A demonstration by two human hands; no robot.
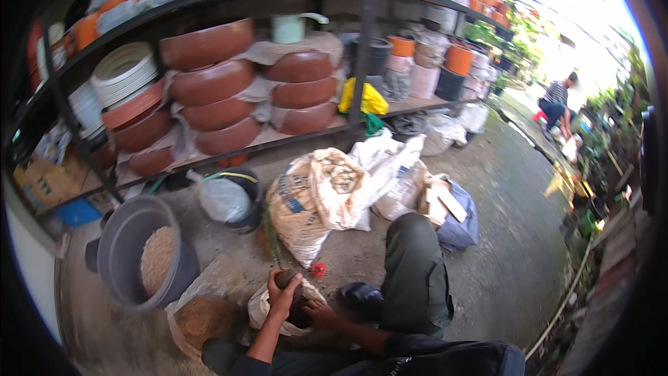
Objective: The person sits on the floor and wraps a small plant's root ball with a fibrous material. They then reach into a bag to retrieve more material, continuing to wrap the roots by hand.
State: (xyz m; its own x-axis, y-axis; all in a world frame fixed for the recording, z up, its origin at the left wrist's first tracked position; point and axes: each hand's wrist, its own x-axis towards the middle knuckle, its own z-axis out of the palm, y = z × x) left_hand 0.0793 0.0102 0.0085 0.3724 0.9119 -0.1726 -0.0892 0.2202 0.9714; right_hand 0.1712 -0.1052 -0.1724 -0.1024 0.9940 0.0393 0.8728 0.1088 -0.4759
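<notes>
Low in the view, my left hand grips a dark brown clump of soil, from which a thin green plant seems to rise. My right hand reaches to the mouth of a small white sack with dark soil inside; its fingertips are partly hidden in the shadow, so whether they hold anything is unclear. A bag of brown fibrous material lies open left of the sack. Just beyond the sack, a small red object rests on the ground.
A grey tub of pale granules stands left, near a black bucket. Full woven sacks and a blue bag stand ahead. Behind them is a shelf rack with stacked pots. Another person crouches far right.
</notes>
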